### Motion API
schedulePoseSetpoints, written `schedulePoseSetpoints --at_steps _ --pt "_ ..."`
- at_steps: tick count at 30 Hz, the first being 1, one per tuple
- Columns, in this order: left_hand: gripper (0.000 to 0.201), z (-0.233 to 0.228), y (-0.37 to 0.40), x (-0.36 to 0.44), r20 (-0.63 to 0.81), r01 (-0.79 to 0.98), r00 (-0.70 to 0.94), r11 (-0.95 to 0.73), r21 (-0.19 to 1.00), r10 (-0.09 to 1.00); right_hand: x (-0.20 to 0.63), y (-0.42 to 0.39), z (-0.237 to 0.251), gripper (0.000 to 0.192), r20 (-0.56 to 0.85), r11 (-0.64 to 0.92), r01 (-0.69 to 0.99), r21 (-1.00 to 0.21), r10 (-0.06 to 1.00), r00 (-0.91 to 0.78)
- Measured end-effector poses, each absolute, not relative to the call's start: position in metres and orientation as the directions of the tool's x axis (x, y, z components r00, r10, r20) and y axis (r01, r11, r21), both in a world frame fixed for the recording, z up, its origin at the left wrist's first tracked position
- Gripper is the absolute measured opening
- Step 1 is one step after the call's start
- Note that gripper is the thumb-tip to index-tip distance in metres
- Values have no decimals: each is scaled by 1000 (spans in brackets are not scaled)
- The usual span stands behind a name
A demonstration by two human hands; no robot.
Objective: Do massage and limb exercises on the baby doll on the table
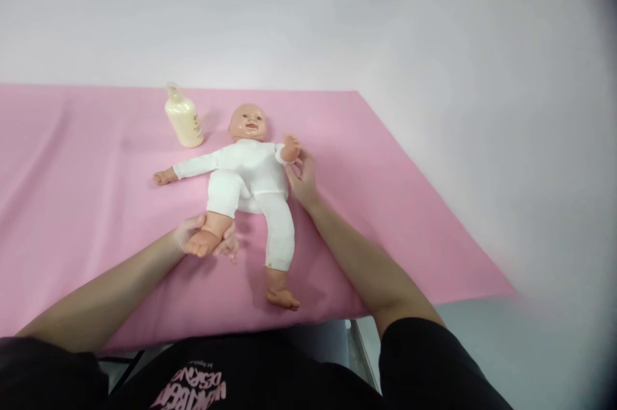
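Observation:
A baby doll with a white cloth body lies on its back on the pink-covered table, head toward the wall. My left hand is wrapped under the ankle of the doll's leg on the left and lifts it; some fingertips show beyond the foot. Around the doll's raised arm on the right, just below its hand, my right hand is closed, with part of the fingers hidden behind the arm. The doll's other arm stretches out to the left, and its other leg points toward me.
A pale yellow pump bottle stands left of the doll's head. The pink cloth hangs over the table's front edge, close to my body. A white wall rises behind the table. Below the front edge, part of a greyish bin-like object shows.

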State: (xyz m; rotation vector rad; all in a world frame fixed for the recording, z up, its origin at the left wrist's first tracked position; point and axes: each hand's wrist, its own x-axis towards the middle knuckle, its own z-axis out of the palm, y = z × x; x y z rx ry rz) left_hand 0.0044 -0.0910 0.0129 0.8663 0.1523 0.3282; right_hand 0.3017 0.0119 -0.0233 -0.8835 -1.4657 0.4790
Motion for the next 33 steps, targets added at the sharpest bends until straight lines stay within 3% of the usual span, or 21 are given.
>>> schedulePoseSetpoints --at_steps 5,9,12,15,21,25,28,30,33 --pt "55 19 -91 4 -37 -22 994 528 849 100 315 28 -32 59 501 504 76 -861 811 301" --pt "51 25 -87 6 -82 102 995 481 871 -63 324 35 -37 53 250 326 -136 -936 882 399" --pt "49 33 -88 9 -161 200 979 450 870 -124 328 41 -38 44 46 179 -287 -941 908 415" --pt "42 43 -94 12 -243 264 965 331 906 -102 329 45 -38 38 -39 125 -397 -909 924 379" --pt "38 50 -99 14 -244 258 966 220 941 -89 329 46 -36 50 -24 146 -422 -895 928 373" --pt "45 40 -95 12 -220 254 965 307 917 -142 326 38 -31 57 8 165 -362 -917 918 397" --pt "49 27 -91 10 -145 188 980 401 897 -135 321 29 -24 60 163 282 -248 -927 897 412" --pt "50 19 -89 7 -59 61 998 480 875 -19 316 23 -20 60 328 400 -118 -909 861 388" --pt "55 11 -87 4 28 -191 959 572 798 281 309 15 -18 56 545 540 98 -836 796 265"
